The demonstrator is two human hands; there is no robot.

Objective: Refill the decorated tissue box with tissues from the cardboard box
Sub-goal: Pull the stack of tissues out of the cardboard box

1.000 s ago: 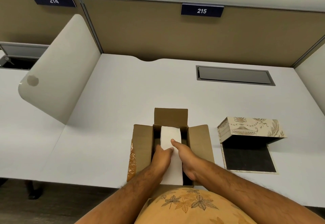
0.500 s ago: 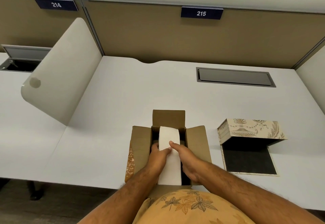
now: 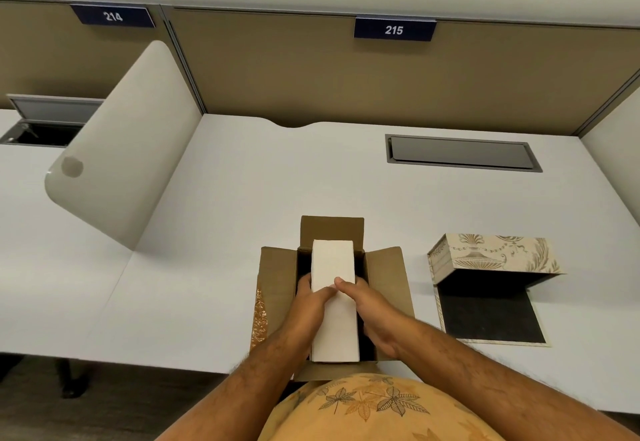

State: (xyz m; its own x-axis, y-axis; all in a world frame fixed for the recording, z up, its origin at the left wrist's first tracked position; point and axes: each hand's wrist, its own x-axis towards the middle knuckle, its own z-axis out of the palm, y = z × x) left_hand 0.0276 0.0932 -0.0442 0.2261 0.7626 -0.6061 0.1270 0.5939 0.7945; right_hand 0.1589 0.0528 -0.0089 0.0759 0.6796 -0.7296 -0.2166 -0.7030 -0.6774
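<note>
An open brown cardboard box (image 3: 388, 278) sits at the desk's near edge, flaps spread. A white stack of tissues (image 3: 333, 267) stands lengthwise in its opening, rising a little above the rim. My left hand (image 3: 310, 302) grips the stack's left side and my right hand (image 3: 372, 312) grips its right side, thumbs on top. To the right lies the decorated tissue box (image 3: 495, 253), cream with urn ornaments, tipped open with its dark inside and bottom flap (image 3: 490, 316) showing.
The white desk (image 3: 242, 198) runs back to a tan partition with number plates 214 and 215. A grey cable hatch (image 3: 462, 153) is set in the desk at the back right. A white rounded divider panel (image 3: 117, 150) stands on the left.
Both hands have drawn the tissue stack slightly up and forward in the cardboard box. The camera has tilted a little. The decorated box has not moved.
</note>
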